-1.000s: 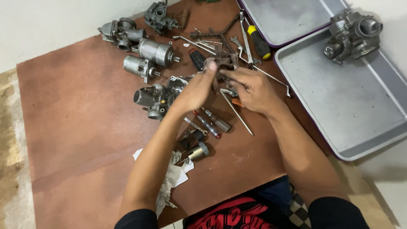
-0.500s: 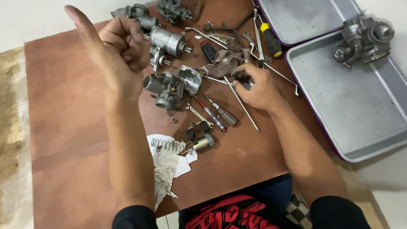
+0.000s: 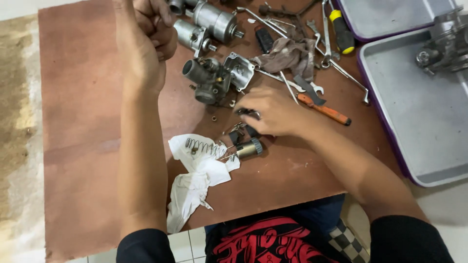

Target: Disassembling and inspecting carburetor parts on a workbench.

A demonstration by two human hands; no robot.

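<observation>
Fingers of the left hand (image 3: 144, 46) are curled tight into a fist, raised off the brown board (image 3: 83, 122) with the forearm upright; nothing shows inside the fist, and its top runs out of view. The right hand (image 3: 273, 112) lies palm down on the board, fingers bent and close together over some small dark metal parts (image 3: 246, 114); whether it grips them or only rests on them cannot be told. Just beside those fingertips sits a small brass-and-grey cylinder (image 3: 248, 148), next to a thin spring (image 3: 202, 146) lying on a crumpled white tissue (image 3: 197, 178). A grey carburettor body (image 3: 212, 80) stands between the two hands, apart from both. An orange-handled screwdriver (image 3: 324, 109) lies just beyond the right wrist, near a dirty rag (image 3: 287, 53) and scattered wrenches. To the right, a grey metal tray (image 3: 414, 126) holds one metal engine part (image 3: 446, 46) at its far end. A second tray (image 3: 385, 17) sits behind it, its visible floor bare, with a yellow-and-black screwdriver (image 3: 341, 31) just beside it.
</observation>
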